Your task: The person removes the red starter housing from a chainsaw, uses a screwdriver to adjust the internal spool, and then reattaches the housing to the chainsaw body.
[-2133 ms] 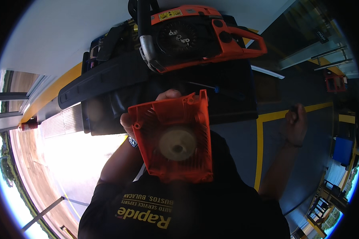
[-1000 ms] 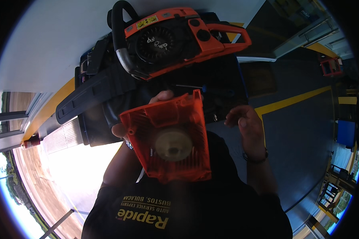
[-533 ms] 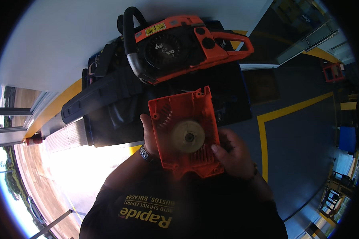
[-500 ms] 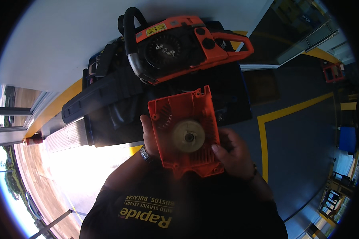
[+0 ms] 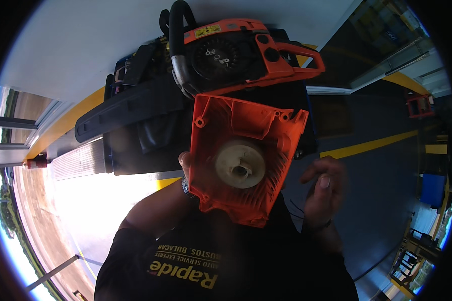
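Observation:
An orange-red starter cover (image 5: 266,118) with a pale pulley (image 5: 226,168) inside faces up in front of my body. My left hand (image 5: 186,165) grips its left edge; most of its fingers are hidden behind the cover. To the right of the cover, and apart from it, is my right hand (image 5: 329,190), slightly blurred. Its fingers are loosely curled, the thumb stands off from them, and nothing shows between them. Beyond the cover lies an orange and black chainsaw (image 5: 286,57), its round flywheel (image 5: 217,57) exposed.
The chainsaw rests on a dark bench (image 5: 135,160). A long black bar cover (image 5: 130,110) lies at the bench's left, near a flat black piece (image 5: 139,65). A white wall (image 5: 85,45) rises behind. Yellow lines (image 5: 369,145) mark the floor at right, with a blue bin (image 5: 433,189) farther off.
My right hand has let go of the cover's right side and moved right. The cover has come closer and turned clockwise, still in my left hand. The whole view has shifted slightly.

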Tool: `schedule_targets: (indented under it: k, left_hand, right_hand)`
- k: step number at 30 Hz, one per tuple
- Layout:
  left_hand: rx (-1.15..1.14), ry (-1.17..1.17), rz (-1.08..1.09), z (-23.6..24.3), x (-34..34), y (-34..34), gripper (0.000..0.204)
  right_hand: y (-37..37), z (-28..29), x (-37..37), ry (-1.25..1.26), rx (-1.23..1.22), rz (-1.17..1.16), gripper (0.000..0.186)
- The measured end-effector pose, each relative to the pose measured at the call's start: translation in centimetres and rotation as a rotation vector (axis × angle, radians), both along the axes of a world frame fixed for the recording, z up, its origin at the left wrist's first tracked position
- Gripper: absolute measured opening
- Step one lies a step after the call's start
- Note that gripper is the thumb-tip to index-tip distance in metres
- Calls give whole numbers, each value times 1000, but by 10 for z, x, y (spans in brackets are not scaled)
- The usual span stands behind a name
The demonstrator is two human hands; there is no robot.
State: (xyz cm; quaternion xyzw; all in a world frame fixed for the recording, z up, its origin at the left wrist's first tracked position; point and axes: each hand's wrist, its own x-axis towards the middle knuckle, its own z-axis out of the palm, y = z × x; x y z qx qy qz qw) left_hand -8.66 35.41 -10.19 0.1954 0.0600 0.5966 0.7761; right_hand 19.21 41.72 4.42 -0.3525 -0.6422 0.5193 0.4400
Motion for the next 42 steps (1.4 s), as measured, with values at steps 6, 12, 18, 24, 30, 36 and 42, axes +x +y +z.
schedule_targets:
  k: [6,12,18,24,30,36,42]
  left_hand:
    - [264,-790,-305,77,57,60,93]
    - [209,-421,-263,109,64,74,86]
    - [169,-153,-185,118,58,78,81]
    - [343,102,-45,119,46,78,71]
    - [329,329,-72,144,6,77,69]
    - [272,365,-89,156,-26,63,75]
    - [247,288,-115,158,-35,54,73]
  right_hand:
    - [31,28,1,-34,210,-63,78]
    - [21,39,-11,88,138,-332,102]
    - [16,41,17,393,13,-24,92]
    - [8,39,12,95,211,-266,75]
    - [32,81,-28,243,233,-381,64]
    - [35,116,-52,236,288,-244,67]
    - [30,130,-77,411,259,-120,81]
